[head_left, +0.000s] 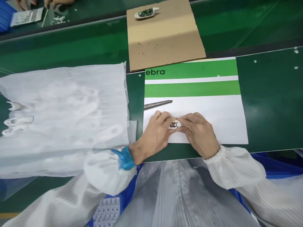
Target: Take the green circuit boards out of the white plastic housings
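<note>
Between my two hands, just above a white and green printed sheet, is a small white plastic casing with dark and metallic parts inside. My left hand pinches its left end with thumb and fingers. The right end is gripped by my right hand, whose fingertips cover part of it. Beyond my left hand, dark tweezers lie on the sheet. A blue band circles my left wrist.
White foam wrap covers white plastic pieces on the left. Cardboard bears a similar casing with a green circuit board. Small white bits lie on the green table. Another person's hands are at the top left.
</note>
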